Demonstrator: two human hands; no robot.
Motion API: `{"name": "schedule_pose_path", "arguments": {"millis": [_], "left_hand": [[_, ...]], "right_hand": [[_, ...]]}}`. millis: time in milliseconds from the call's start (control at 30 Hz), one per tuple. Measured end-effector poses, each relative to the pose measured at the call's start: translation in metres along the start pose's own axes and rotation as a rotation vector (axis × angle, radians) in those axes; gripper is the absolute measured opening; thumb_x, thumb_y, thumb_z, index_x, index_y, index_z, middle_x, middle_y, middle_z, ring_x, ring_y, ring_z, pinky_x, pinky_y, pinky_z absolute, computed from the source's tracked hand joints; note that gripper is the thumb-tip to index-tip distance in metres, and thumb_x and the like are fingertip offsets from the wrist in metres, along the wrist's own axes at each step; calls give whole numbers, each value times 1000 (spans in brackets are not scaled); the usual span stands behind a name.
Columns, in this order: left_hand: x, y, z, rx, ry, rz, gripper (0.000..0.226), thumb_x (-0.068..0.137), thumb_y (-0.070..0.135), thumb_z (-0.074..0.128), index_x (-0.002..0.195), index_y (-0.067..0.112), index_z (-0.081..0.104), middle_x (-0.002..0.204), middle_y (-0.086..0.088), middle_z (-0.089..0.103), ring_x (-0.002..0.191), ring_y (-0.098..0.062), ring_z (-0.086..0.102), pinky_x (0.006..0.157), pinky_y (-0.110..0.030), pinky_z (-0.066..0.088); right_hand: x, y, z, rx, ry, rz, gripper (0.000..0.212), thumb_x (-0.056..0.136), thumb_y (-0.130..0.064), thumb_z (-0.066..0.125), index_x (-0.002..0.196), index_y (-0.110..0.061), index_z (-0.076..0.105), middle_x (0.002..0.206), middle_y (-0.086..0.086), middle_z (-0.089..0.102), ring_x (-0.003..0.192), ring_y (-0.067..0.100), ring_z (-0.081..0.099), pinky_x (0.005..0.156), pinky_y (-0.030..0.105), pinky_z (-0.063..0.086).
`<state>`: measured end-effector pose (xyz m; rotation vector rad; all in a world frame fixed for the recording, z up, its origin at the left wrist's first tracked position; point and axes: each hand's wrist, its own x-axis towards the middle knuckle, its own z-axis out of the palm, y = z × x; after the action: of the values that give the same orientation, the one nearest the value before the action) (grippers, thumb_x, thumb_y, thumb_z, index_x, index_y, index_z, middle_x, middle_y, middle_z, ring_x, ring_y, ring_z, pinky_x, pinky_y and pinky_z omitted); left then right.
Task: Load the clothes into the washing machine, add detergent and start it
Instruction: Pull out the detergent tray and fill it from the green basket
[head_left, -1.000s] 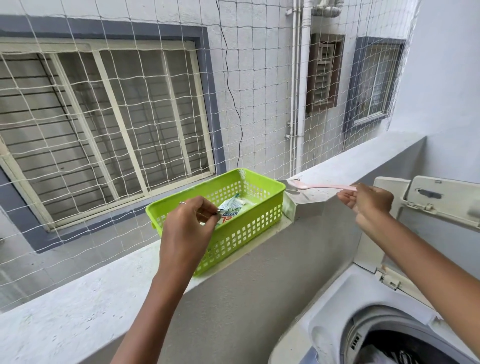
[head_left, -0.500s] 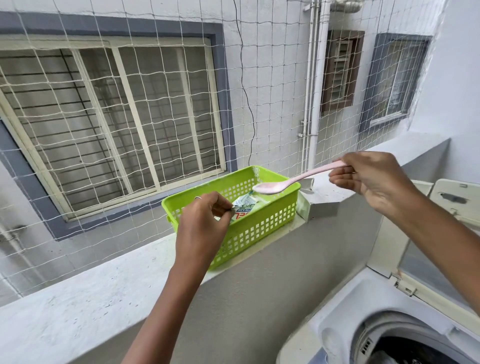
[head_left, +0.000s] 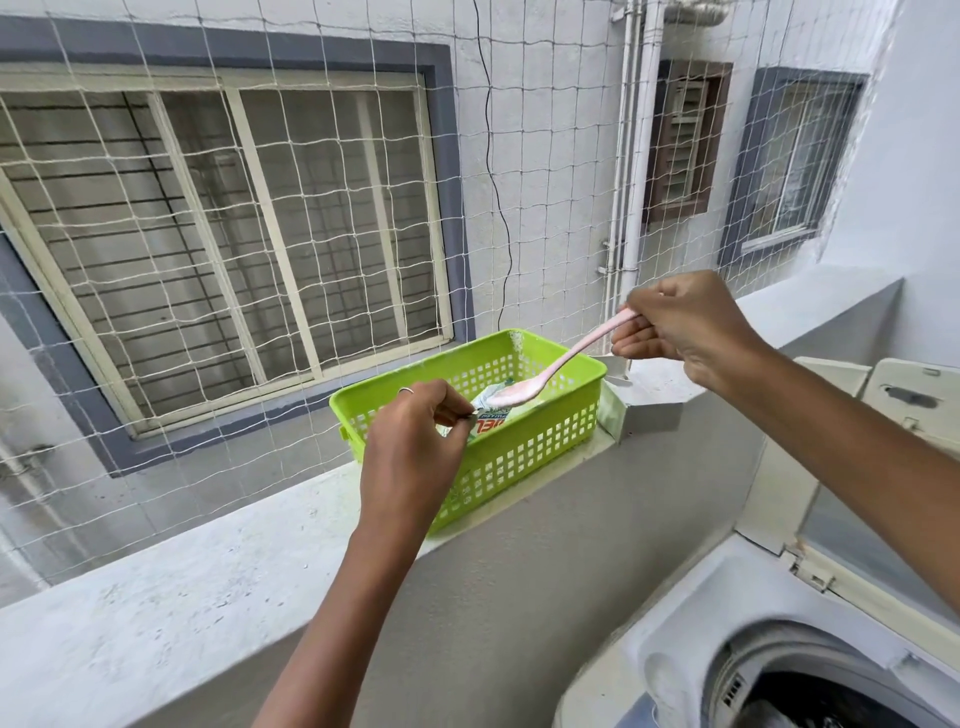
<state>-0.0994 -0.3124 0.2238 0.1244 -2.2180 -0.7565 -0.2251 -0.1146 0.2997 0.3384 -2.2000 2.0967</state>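
Note:
A lime-green perforated basket (head_left: 545, 447) stands on the balcony ledge (head_left: 156, 597). Inside it lies a detergent packet (head_left: 491, 413) with red lettering. My left hand (head_left: 415, 441) pinches the packet's open edge at the basket's near rim. My right hand (head_left: 685, 327) grips the handle of a pink spoon (head_left: 550, 376), whose bowl dips at the packet's mouth. The white top-loading washing machine (head_left: 753, 623) sits at the lower right with its lid (head_left: 914, 400) raised; dark clothes show in the drum at the bottom edge.
A safety net (head_left: 311, 208) closes off the balcony behind the ledge, with a barred window and drain pipes (head_left: 634, 156) beyond. A small raised block (head_left: 654, 400) sits on the ledge just right of the basket. A white wall (head_left: 914, 182) stands at the right.
My right hand lifted the pink spoon off the ledge block and carried it left, lowering its bowl to the packet's mouth. My left hand kept holding the packet in the basket.

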Motion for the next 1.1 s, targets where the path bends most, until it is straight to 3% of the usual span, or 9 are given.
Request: {"name": "schedule_pose_path", "arguments": {"millis": [167,333,567,733,933,1100], "left_hand": [[0,1,0,4,-3,5,14,74,7,77,76,16,66,75,7,68,71,-10,63,71,-38,53],[-1,1,0,2,1,8,16,74,7,77,75,18,65,74,8,67,71,-9,62,69,-37,53],[-2,2,-1,12,2,13,14,74,7,76,75,16,66,74,9,66,71,-10,61,68,-37,52],[-2,3,-1,20,3,18,12,75,7,76,76,16,67,74,8,66,72,-10,62,68,-37,52],[-2,4,-1,22,3,22,13,75,6,76,76,15,67,74,8,66,70,-9,62,68,-37,52],[-2,4,-1,14,10,15,13,74,6,76,75,15,67,74,5,67,69,-11,63,68,-38,53]], "right_hand": [[-1,-9,15,-55,-6,-108,15,83,4,50,69,5,57,44,13,59,32,19,58,33,21,47],[-11,-17,30,-184,9,-308,18,81,0,50,70,7,62,54,18,64,40,28,63,42,33,55],[-23,-23,34,-264,42,-436,18,84,-5,49,78,7,62,57,18,66,41,21,64,42,34,56],[-29,-22,34,-255,65,-480,17,86,-4,49,80,7,61,58,17,65,38,15,62,38,22,50],[-40,-18,42,-297,12,-572,17,91,-7,50,83,2,61,59,16,65,42,20,63,43,30,55],[-48,-15,45,-398,77,-722,17,94,-12,50,82,-3,59,55,5,64,41,13,61,48,37,54]]}}
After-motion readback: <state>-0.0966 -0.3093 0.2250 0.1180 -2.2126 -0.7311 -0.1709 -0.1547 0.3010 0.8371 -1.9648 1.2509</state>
